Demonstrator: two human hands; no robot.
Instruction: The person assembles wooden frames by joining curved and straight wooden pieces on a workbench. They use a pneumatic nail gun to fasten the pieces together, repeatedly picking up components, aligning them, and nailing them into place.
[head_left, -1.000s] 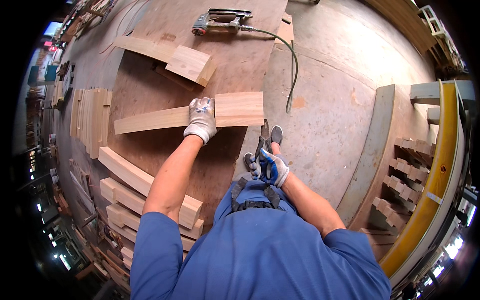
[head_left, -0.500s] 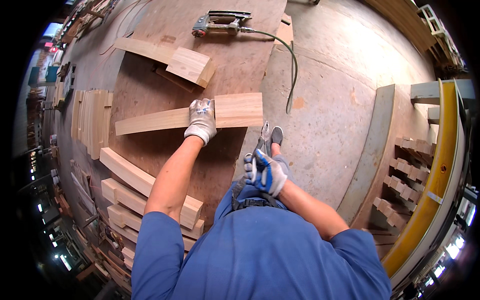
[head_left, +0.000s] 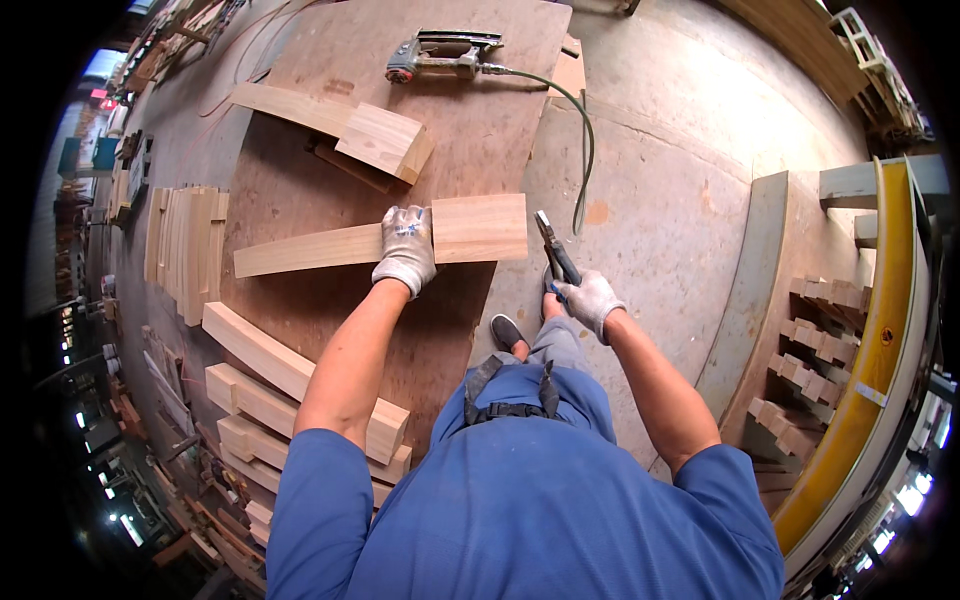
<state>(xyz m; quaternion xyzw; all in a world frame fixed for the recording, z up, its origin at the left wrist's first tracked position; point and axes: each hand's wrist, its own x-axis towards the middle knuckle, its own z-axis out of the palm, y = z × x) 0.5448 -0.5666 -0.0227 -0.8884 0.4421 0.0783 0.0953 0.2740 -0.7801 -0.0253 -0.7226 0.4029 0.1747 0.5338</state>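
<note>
My left hand (head_left: 406, 245), in a whitish work glove, is closed around a tapered wooden piece (head_left: 310, 250) lying across the brown worktable (head_left: 470, 130). A wide rectangular block (head_left: 480, 228) forms its right end, just right of my fingers, and reaches past the table's edge. Out over the floor, right of the table, my right hand (head_left: 592, 302), also gloved, grips a pair of pliers (head_left: 562, 262) by dark handles. Their metal jaws point up and away from me, close to the block's end but apart from it.
A nail gun (head_left: 435, 62) with a green hose (head_left: 590, 150) lies at the far end. A similar wooden piece with a block (head_left: 382, 138) sits behind mine. Several thick timber pieces (head_left: 258, 345) line the near left. At right stand a yellow beam (head_left: 850, 400) and stacked wooden parts (head_left: 800, 370).
My right hand has swung out from my waist to the right, carrying the pliers with it. My left hand stays on the wooden piece. One foot has stepped back nearer my body.
</note>
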